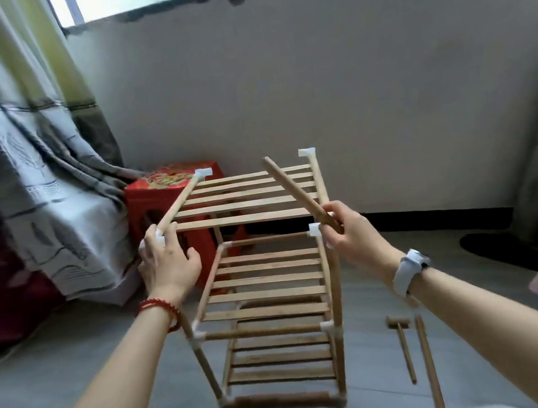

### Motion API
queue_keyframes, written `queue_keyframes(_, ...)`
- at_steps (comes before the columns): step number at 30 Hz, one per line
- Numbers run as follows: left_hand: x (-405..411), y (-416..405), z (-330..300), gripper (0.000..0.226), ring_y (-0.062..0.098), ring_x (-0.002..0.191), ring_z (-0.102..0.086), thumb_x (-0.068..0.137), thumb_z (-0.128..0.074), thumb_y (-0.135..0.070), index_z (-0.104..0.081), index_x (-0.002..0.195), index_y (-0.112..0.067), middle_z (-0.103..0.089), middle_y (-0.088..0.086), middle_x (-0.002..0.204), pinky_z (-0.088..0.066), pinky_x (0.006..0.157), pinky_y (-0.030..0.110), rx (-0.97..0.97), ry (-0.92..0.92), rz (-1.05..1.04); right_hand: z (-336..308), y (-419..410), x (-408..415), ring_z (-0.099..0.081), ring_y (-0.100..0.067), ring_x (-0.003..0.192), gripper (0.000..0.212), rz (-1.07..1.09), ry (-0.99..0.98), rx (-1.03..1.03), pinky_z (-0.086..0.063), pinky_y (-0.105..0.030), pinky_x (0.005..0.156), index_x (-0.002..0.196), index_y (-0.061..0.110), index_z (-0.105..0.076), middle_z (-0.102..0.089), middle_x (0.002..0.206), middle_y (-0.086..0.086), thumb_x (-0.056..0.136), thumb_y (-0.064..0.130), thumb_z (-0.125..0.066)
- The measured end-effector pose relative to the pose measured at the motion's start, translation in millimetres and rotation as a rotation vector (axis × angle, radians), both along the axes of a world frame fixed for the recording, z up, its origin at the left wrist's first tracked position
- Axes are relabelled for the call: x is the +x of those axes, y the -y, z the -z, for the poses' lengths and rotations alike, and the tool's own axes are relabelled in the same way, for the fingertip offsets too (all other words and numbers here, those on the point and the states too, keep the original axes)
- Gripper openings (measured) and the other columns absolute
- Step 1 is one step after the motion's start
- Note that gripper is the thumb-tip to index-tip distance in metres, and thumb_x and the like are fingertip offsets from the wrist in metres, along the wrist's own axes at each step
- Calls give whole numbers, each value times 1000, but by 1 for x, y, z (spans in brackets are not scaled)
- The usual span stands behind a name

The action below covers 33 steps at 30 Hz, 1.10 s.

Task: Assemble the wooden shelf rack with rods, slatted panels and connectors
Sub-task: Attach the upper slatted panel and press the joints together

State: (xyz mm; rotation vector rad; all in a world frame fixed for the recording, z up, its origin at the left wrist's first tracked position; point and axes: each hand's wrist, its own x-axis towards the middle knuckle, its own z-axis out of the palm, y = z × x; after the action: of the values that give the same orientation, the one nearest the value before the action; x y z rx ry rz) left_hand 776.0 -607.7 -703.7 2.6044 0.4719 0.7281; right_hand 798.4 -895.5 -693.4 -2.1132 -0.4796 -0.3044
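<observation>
Left hand (168,263) fingers spread, steadying top slatted panel (246,198) at near-left white connector (161,238). Right hand (346,236) pinching loose wooden rod (297,191), angled across rack (268,307).

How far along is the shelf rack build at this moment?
Done: three slatted tiers stand joined by uprights; the top panel sits in place. In hand: the right hand holds a loose rod, and the left hand steadies the near-left top corner. Left: fitting that rod; another rod and a mallet lie on the floor.
</observation>
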Motion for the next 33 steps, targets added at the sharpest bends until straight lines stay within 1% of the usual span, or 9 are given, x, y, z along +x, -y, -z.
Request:
queue_keyframes(3,15,-22,11,64,31,139,-8,87,-54,-22,-25,144,-15,-17,12,151,-21,112,49,-96,-85,2,-9,-25,1,-55,-15,73,36,27,214,-327,-41,-29,60,132,33,-46,-58,87,8,96,34,-46)
queue_keyframes(5,19,-30,14,56,34,132,-24,85,-56,-16,-37,138,-11,-28,12,144,-26,109,45,-103,0,4,-9,-31,-1,-48,-7,66,38,10,335,-463,-34,-22,51,134,37,-44,-57,87,14,96,41,-43)
queue_keyframes(7,20,-39,10,48,36,120,-38,84,-56,-7,-49,131,-9,-35,12,136,-29,106,40,-148,44,34,-8,-35,0,-51,-9,68,33,-5,353,-539,-36,-23,54,130,33,-46,-63,98,11,97,37,-43)
queue_keyframes(10,15,-45,7,35,36,107,-48,80,-56,4,-62,112,-9,-43,11,125,-36,101,42,-142,70,114,-4,-35,-3,-59,-17,82,28,9,329,-536,-40,-28,62,124,25,-46,-62,107,8,97,30,-43)
queue_keyframes(13,0,-30,14,25,29,105,-53,80,-60,5,-64,99,-10,-53,7,119,-41,95,41,-119,148,227,-2,-33,-5,-59,-15,73,33,-28,417,-530,-40,-28,57,129,29,-45,-63,95,7,97,36,-40)
queue_keyframes(17,-26,4,21,20,11,104,-52,85,-60,0,-63,100,-13,-63,4,112,-44,90,28,-168,227,380,1,-30,-10,-48,-11,67,36,-104,507,-713,-32,-24,54,132,30,-42,-60,95,6,97,38,-41)
queue_keyframes(24,-56,27,27,33,10,106,-53,85,-56,9,-56,110,-12,-55,-4,108,-39,94,13,-240,252,468,0,-41,-16,-57,-17,78,33,-189,565,-665,-36,-24,58,125,26,-52,-61,92,2,93,34,-51)
queue_keyframes(29,-69,12,22,50,14,93,-62,84,-56,10,-48,99,-36,-56,-13,101,-54,83,24,-372,213,499,-2,-51,-18,-59,-17,76,31,-232,598,-676,-35,-24,56,122,28,-57,-63,89,3,93,36,-52)
queue_keyframes(33,-77,0,23,38,2,103,-56,82,-56,6,-56,96,-30,-57,-15,104,-52,90,31,-460,252,497,1,-64,-23,-60,-19,60,24,-243,638,-667,-32,-22,48,108,23,-65,-64,75,2,85,30,-65)
